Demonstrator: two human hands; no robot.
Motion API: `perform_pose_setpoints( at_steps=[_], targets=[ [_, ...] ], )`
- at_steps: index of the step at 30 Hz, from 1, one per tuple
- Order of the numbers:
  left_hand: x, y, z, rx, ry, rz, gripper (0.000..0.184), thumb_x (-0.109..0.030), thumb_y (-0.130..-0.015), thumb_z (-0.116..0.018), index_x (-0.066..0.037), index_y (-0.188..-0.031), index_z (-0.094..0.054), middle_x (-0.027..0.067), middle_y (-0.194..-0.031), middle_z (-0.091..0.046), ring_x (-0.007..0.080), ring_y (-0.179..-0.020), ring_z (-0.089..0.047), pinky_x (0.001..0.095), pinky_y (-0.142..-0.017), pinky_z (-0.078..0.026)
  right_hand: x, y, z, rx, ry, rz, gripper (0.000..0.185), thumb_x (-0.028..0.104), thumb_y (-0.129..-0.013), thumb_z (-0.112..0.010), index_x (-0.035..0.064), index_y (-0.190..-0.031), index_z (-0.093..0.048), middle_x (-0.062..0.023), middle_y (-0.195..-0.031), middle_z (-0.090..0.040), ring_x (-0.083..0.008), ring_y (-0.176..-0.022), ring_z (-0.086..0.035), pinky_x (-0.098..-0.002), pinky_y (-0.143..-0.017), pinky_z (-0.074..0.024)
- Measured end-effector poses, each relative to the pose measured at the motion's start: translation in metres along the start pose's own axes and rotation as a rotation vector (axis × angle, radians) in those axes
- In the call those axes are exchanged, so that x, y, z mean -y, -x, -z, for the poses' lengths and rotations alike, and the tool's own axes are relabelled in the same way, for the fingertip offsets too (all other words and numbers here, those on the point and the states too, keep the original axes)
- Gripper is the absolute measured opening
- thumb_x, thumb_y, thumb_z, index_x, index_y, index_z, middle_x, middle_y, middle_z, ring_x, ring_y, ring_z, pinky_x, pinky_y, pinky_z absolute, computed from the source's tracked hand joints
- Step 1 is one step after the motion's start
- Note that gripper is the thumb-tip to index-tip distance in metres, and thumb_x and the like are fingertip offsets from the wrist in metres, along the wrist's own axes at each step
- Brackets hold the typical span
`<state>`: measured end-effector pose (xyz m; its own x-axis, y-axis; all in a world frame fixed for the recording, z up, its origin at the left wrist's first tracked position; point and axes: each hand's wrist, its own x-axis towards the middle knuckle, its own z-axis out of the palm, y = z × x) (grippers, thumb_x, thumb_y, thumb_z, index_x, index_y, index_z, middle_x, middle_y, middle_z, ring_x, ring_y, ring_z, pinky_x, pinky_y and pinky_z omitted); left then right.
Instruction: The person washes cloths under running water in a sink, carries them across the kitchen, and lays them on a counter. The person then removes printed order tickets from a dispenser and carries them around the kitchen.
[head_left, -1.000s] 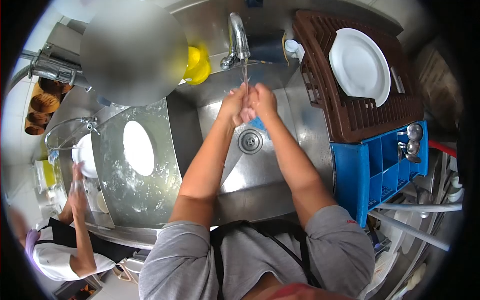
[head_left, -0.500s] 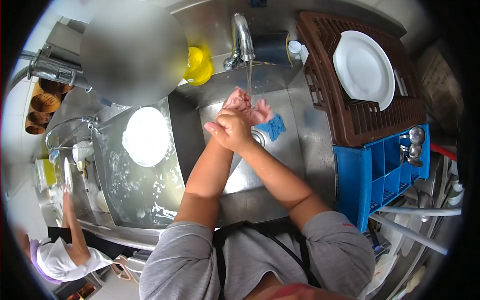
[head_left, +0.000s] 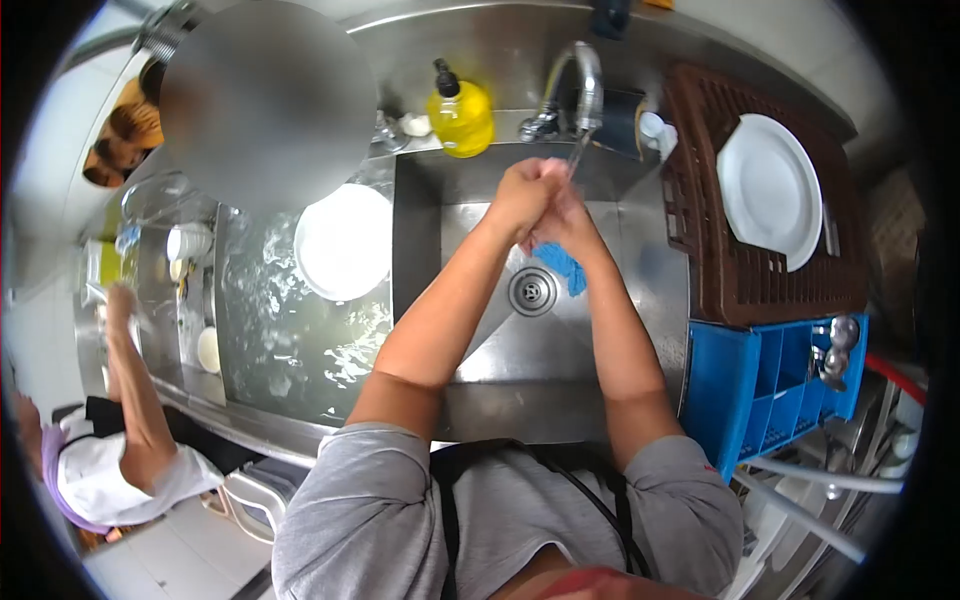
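My left hand and my right hand are closed together beneath the running tap. A bit of wet pink cloth shows at the top of the grip; my fingers hide the rest. Below my hands, a crumpled blue cloth lies on the sink floor beside the drain. The steel sink surrounds both forearms.
At left, a white plate sits in a water-filled basin. A yellow soap bottle stands behind. Right are a brown rack with a plate and a blue cutlery holder. A co-worker is at far left.
My forearms have spread apart and my hands have come together around the pink cloth, covering most of it. The view has shifted, with the sink now showing more fully.
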<state>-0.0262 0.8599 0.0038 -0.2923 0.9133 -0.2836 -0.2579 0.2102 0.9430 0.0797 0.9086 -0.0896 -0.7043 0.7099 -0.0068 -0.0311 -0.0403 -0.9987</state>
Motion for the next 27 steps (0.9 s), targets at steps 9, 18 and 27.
perform_pose_setpoints(
  at_steps=[9, 18, 27],
  targets=[
    [0.079, -0.024, 0.009, 0.028, 0.975, 0.238, 0.023, -0.027, -0.084, -0.036, -0.007, -0.085, -0.047, 0.0055, -0.077, -0.051, 0.0186, -0.065, -0.05, 0.0302, -0.058, -0.044, 0.071, 0.029, -0.062, -0.361, 0.099, 0.477, 0.017, 0.006, -0.063, -0.058, 0.0016, -0.079, -0.054, -0.0083, -0.081, -0.057, -0.0223, -0.082, -0.053, -0.03, -0.074, -0.0417],
    [0.019, -0.008, -0.005, 0.105, 0.435, 0.111, 0.03, -0.028, -0.086, -0.036, -0.006, -0.071, -0.052, 0.0031, -0.054, -0.049, 0.0163, -0.047, -0.048, 0.0314, -0.045, -0.042, 0.007, -0.036, 0.022, -0.42, 0.721, 0.31, 0.017, 0.019, -0.065, -0.058, 0.0041, -0.074, -0.055, -0.0159, -0.08, -0.056, -0.0282, -0.08, -0.054, -0.0363, -0.07, -0.0407],
    [-0.017, 0.014, -0.024, 0.004, -0.035, -0.104, 0.013, -0.016, -0.082, -0.046, -0.004, -0.075, -0.048, 0.0036, -0.062, -0.052, 0.0106, -0.053, -0.048, 0.0225, -0.051, -0.04, 0.075, 0.009, -0.012, -0.076, 0.129, -0.389, 0.047, 0.016, -0.071, -0.056, 0.0085, -0.112, -0.036, -0.0129, -0.11, -0.044, -0.0204, -0.099, -0.045, -0.0351, -0.076, -0.0393]
  ],
)
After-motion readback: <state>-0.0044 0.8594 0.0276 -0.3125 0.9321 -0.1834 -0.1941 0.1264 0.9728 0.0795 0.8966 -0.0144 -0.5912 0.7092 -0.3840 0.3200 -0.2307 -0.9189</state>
